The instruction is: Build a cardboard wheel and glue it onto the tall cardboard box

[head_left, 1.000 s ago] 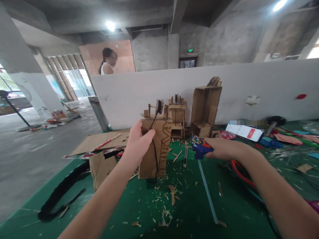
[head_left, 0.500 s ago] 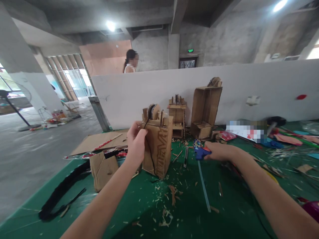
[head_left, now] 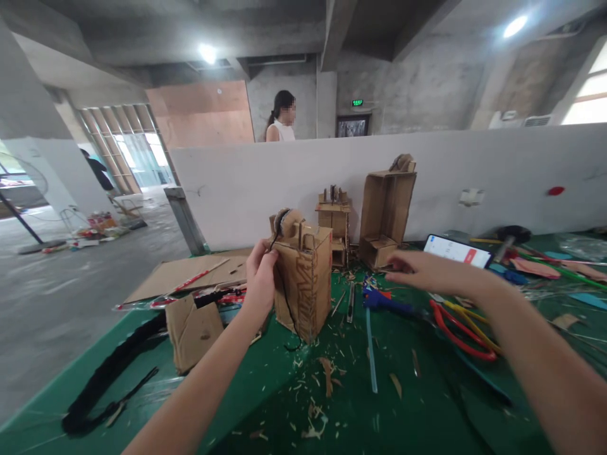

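The left hand (head_left: 260, 278) pinched the black cord (head_left: 279, 278) against the cardboard tower (head_left: 303, 281), standing on the green table (head_left: 427, 404). Right of the tower, the right hand (head_left: 422, 272) hovered spread and empty above the blue glue gun (head_left: 384, 300). A sideways tug on the cord could probably topple the lightweight tower.

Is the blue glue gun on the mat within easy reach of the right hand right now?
Probably yes. The right hand hovers open just above and right of the blue glue gun, which lies on the green mat with nothing covering it.
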`<state>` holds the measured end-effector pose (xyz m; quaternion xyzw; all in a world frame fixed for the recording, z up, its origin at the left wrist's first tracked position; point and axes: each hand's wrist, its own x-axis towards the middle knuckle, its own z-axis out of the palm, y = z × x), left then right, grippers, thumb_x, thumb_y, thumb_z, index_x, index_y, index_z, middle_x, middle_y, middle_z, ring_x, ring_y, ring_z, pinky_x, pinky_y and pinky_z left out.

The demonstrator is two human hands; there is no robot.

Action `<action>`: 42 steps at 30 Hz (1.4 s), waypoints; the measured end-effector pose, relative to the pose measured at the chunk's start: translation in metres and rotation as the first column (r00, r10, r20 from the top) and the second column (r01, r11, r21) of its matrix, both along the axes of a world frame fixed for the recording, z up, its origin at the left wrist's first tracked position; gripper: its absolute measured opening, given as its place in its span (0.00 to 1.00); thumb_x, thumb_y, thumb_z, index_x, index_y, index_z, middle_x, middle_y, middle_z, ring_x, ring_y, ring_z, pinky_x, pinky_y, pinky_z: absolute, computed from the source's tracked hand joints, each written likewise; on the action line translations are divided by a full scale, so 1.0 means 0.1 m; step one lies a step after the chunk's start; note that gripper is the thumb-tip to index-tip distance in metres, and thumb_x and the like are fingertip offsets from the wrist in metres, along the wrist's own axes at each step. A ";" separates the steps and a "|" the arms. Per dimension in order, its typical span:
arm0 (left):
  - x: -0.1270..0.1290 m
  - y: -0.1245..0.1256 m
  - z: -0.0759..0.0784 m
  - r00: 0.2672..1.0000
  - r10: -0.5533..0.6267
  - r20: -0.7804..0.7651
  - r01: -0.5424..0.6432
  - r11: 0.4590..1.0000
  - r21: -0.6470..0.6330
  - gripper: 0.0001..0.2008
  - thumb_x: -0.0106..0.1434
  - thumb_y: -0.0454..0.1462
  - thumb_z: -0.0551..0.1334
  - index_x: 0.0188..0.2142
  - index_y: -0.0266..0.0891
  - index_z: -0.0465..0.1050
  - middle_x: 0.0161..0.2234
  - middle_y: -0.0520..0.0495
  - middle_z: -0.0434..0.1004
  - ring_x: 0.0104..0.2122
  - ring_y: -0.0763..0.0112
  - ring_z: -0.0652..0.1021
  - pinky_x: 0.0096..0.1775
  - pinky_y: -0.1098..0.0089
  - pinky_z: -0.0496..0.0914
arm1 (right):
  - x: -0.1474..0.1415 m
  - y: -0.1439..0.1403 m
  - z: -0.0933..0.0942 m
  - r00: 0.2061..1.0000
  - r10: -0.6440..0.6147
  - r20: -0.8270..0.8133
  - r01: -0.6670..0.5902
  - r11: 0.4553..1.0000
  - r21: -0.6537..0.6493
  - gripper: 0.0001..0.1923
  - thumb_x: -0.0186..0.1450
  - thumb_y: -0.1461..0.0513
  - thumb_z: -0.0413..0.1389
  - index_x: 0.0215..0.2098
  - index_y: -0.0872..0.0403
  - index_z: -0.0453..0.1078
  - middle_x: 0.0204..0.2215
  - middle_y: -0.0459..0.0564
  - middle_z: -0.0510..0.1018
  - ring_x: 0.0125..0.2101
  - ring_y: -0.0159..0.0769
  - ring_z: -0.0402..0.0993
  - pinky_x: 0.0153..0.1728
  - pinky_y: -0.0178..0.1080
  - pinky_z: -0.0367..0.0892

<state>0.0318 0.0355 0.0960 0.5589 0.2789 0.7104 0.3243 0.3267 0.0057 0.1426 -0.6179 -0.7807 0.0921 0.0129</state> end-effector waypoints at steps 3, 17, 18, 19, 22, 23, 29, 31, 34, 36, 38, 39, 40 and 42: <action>0.04 -0.07 0.01 1.000 0.026 0.000 -0.026 1.000 -0.016 0.05 0.59 0.36 0.55 0.31 0.40 0.70 0.28 0.53 0.69 0.32 0.70 0.69 0.36 0.73 0.63 | -0.20 -0.36 0.53 0.988 0.053 -0.144 -0.029 0.987 0.160 0.24 0.65 0.47 0.46 0.52 0.51 0.64 0.45 0.55 0.76 0.41 0.45 0.74 0.38 0.44 0.67; 0.18 -0.36 0.11 0.998 -0.063 -0.021 0.063 0.998 0.002 0.05 0.59 0.38 0.57 0.30 0.39 0.68 0.28 0.53 0.71 0.31 0.70 0.70 0.36 0.73 0.64 | -1.13 -1.09 0.57 0.980 0.195 -0.030 -0.122 0.719 0.684 0.22 0.63 0.58 0.52 0.55 0.52 0.61 0.43 0.57 0.75 0.39 0.48 0.73 0.36 0.50 0.72; 0.17 -0.35 0.10 0.998 -0.069 -0.008 0.069 0.998 0.003 0.04 0.59 0.37 0.57 0.30 0.39 0.68 0.29 0.53 0.71 0.31 0.71 0.70 0.36 0.73 0.64 | -1.16 -1.11 0.55 0.982 0.187 -0.022 -0.122 0.721 0.682 0.23 0.63 0.57 0.52 0.55 0.53 0.60 0.43 0.58 0.74 0.39 0.50 0.73 0.35 0.51 0.72; 0.17 -0.34 0.10 0.997 -0.076 0.003 0.076 0.997 0.002 0.04 0.59 0.37 0.57 0.31 0.39 0.68 0.29 0.53 0.71 0.32 0.71 0.70 0.37 0.73 0.64 | -1.18 -1.12 0.53 0.983 0.185 -0.015 -0.125 0.722 0.681 0.24 0.62 0.57 0.53 0.56 0.53 0.60 0.44 0.59 0.74 0.40 0.51 0.73 0.35 0.51 0.73; 0.15 -0.32 0.07 0.996 -0.092 0.003 0.092 0.996 -0.006 0.04 0.59 0.37 0.58 0.32 0.39 0.69 0.30 0.53 0.71 0.33 0.71 0.70 0.38 0.73 0.64 | -1.22 -1.10 0.50 0.976 0.220 -0.002 -0.157 0.704 0.692 0.26 0.63 0.57 0.52 0.59 0.53 0.56 0.48 0.59 0.72 0.44 0.53 0.71 0.38 0.53 0.72; 0.14 -0.31 0.07 0.996 -0.089 -0.006 0.089 0.996 -0.004 0.03 0.59 0.37 0.58 0.32 0.40 0.69 0.30 0.53 0.71 0.32 0.71 0.69 0.38 0.73 0.64 | -1.22 -1.08 0.49 0.971 0.238 0.008 -0.176 0.693 0.699 0.27 0.64 0.57 0.51 0.60 0.53 0.55 0.49 0.59 0.71 0.46 0.53 0.70 0.41 0.54 0.71; 0.14 -0.27 0.05 0.999 -0.030 -0.013 0.029 0.999 -0.020 0.04 0.58 0.38 0.58 0.31 0.40 0.67 0.29 0.54 0.69 0.31 0.72 0.69 0.36 0.73 0.64 | -1.15 -0.92 0.44 0.935 0.348 0.069 -0.285 0.622 0.729 0.24 0.65 0.60 0.49 0.60 0.52 0.55 0.58 0.54 0.64 0.56 0.50 0.61 0.53 0.55 0.63; 0.15 -0.28 0.05 0.999 -0.028 -0.025 0.028 1.000 -0.013 0.04 0.58 0.38 0.58 0.31 0.40 0.67 0.30 0.53 0.70 0.31 0.72 0.69 0.36 0.73 0.64 | -1.12 -0.89 0.44 0.928 0.369 0.053 -0.284 0.608 0.741 0.23 0.65 0.61 0.49 0.58 0.50 0.56 0.59 0.52 0.63 0.57 0.49 0.59 0.54 0.55 0.61; 0.16 -0.29 0.06 0.997 -0.033 -0.070 0.034 0.999 0.009 0.05 0.58 0.39 0.59 0.31 0.41 0.67 0.28 0.53 0.69 0.30 0.71 0.69 0.35 0.73 0.65 | -1.09 -0.87 0.45 0.925 0.379 0.023 -0.272 0.619 0.737 0.19 0.66 0.62 0.49 0.56 0.51 0.59 0.57 0.52 0.66 0.55 0.46 0.61 0.54 0.53 0.62; 0.16 -0.30 0.06 0.994 -0.055 -0.092 0.056 0.998 0.004 0.05 0.59 0.40 0.60 0.31 0.41 0.67 0.26 0.54 0.67 0.29 0.72 0.69 0.33 0.73 0.64 | -1.09 -0.87 0.47 0.926 0.378 0.007 -0.260 0.623 0.738 0.17 0.67 0.64 0.47 0.54 0.51 0.61 0.55 0.51 0.67 0.54 0.45 0.63 0.53 0.51 0.62; 0.16 -0.31 0.06 0.992 -0.081 -0.097 0.082 0.997 0.008 0.06 0.60 0.40 0.60 0.32 0.41 0.66 0.26 0.54 0.66 0.28 0.72 0.68 0.32 0.73 0.63 | -1.09 -0.88 0.49 0.926 0.377 -0.004 -0.250 0.624 0.741 0.17 0.66 0.67 0.46 0.53 0.52 0.62 0.54 0.51 0.69 0.52 0.43 0.65 0.53 0.49 0.62; 0.17 -0.32 0.06 0.991 -0.088 -0.097 0.090 0.996 0.016 0.06 0.61 0.41 0.59 0.32 0.41 0.66 0.26 0.54 0.66 0.28 0.72 0.68 0.31 0.73 0.63 | -1.09 -0.88 0.49 0.926 0.378 -0.007 -0.248 0.622 0.742 0.17 0.66 0.68 0.45 0.52 0.52 0.62 0.53 0.51 0.69 0.51 0.43 0.66 0.52 0.49 0.62; 0.17 -0.34 0.05 0.991 -0.089 -0.098 0.092 0.995 0.025 0.06 0.61 0.41 0.59 0.32 0.41 0.65 0.26 0.54 0.65 0.28 0.72 0.68 0.31 0.73 0.63 | -1.09 -0.89 0.50 0.925 0.380 -0.009 -0.247 0.619 0.746 0.18 0.65 0.69 0.45 0.52 0.52 0.62 0.53 0.51 0.70 0.51 0.43 0.66 0.52 0.48 0.63; 0.19 -0.37 0.05 0.993 -0.073 -0.093 0.077 0.996 0.043 0.07 0.62 0.41 0.59 0.32 0.41 0.65 0.26 0.54 0.64 0.27 0.72 0.68 0.31 0.73 0.63 | -1.08 -0.89 0.50 0.921 0.388 -0.020 -0.242 0.613 0.752 0.19 0.64 0.71 0.45 0.51 0.51 0.63 0.52 0.50 0.71 0.50 0.42 0.67 0.50 0.48 0.63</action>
